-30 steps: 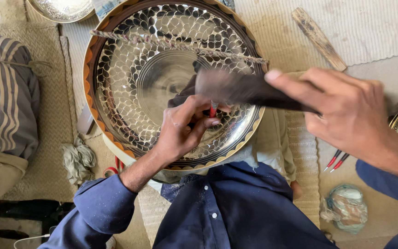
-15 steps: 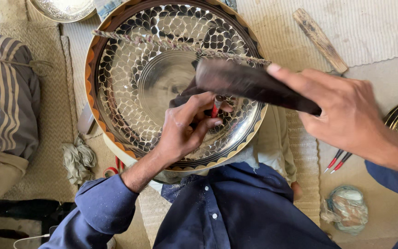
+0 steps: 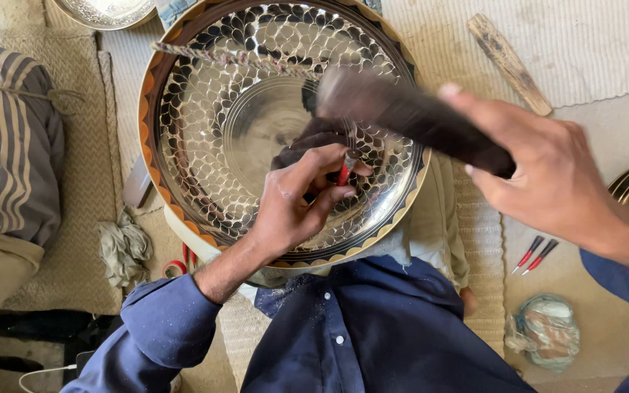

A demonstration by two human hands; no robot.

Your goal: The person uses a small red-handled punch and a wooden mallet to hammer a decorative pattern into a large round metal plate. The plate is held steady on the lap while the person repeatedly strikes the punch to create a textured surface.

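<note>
Pinching the red-handled chisel [image 3: 343, 173] upright in my left hand [image 3: 293, 207], tip on the engraved metal tray [image 3: 205, 138], my right hand [image 3: 547, 178] clamped around the dark mallet [image 3: 409, 116] above it.

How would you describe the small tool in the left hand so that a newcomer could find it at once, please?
Start at the large round silvery metal tray with scale-like engraving on the person's lap. Over its lower right part, the left hand pinches a thin red-handled chisel, upright against the metal. Two similar red-handled tools lie loose on the floor; only this one is held.
</note>
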